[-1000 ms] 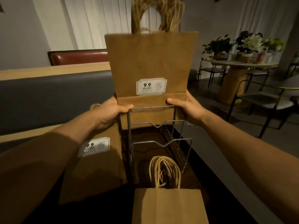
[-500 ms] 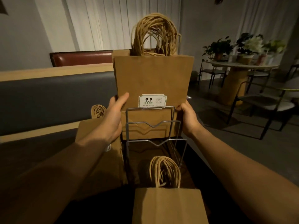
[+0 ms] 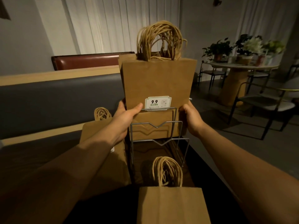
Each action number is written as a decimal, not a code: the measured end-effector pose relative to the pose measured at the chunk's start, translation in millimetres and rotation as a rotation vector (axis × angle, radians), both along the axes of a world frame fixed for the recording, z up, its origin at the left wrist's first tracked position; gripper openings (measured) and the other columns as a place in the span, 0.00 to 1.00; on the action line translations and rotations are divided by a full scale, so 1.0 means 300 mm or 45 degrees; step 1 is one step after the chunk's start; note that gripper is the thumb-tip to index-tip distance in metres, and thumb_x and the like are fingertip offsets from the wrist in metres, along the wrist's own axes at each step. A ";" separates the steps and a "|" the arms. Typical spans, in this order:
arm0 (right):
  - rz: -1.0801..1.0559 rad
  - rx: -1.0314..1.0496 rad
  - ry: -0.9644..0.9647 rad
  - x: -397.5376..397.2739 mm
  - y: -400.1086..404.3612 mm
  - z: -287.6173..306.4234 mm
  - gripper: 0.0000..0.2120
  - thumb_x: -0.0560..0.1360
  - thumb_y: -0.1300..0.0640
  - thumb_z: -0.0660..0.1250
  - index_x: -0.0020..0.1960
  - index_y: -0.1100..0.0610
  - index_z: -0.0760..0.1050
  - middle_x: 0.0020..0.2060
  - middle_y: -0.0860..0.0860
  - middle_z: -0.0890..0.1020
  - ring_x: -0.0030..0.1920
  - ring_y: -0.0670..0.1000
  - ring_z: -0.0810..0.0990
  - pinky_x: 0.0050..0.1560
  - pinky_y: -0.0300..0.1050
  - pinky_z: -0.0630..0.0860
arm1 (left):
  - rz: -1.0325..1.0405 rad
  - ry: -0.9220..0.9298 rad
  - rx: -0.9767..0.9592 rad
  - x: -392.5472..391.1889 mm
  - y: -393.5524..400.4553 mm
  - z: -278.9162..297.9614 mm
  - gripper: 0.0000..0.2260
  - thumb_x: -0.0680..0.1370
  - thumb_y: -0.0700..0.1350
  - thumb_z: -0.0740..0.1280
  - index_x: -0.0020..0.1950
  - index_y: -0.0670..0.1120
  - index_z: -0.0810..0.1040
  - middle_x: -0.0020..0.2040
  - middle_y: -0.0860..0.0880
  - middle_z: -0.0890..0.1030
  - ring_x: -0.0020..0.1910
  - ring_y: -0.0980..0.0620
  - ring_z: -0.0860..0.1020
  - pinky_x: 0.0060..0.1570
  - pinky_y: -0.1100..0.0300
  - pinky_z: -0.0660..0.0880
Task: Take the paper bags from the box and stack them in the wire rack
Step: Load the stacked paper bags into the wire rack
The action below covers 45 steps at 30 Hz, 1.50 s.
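A bundle of bags [image 3: 157, 83] stands upright in the far slot of the rack [image 3: 156, 126]; its exact count cannot be told, but two offset top edges show. Its twine handles [image 3: 159, 39] loop above. Two more stacks lie flat: one [image 3: 105, 152] left of the rack, one [image 3: 173, 206] at the near edge. The left hand [image 3: 124, 117] grips the bundle's left edge, thumb across the front. The right hand [image 3: 191, 117] curls round the right edge. Both forearms reach forward, the bundle between the hands.

Nearest paper bag [image 3: 173, 206] cut off below; label [image 3: 157, 102] small print illegible
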State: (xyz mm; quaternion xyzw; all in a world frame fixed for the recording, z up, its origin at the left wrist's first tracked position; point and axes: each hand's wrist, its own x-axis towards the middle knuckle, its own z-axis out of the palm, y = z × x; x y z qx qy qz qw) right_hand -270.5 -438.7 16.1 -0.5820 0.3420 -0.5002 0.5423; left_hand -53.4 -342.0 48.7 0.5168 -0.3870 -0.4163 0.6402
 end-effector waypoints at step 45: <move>-0.041 -0.093 0.273 -0.218 1.272 -0.001 0.35 0.70 0.43 0.76 0.72 0.51 0.67 0.60 0.46 0.82 0.57 0.45 0.82 0.55 0.44 0.81 | -0.058 -0.075 -0.139 -0.362 1.132 -0.131 0.26 0.77 0.42 0.72 0.73 0.48 0.69 0.61 0.49 0.83 0.59 0.49 0.82 0.55 0.49 0.80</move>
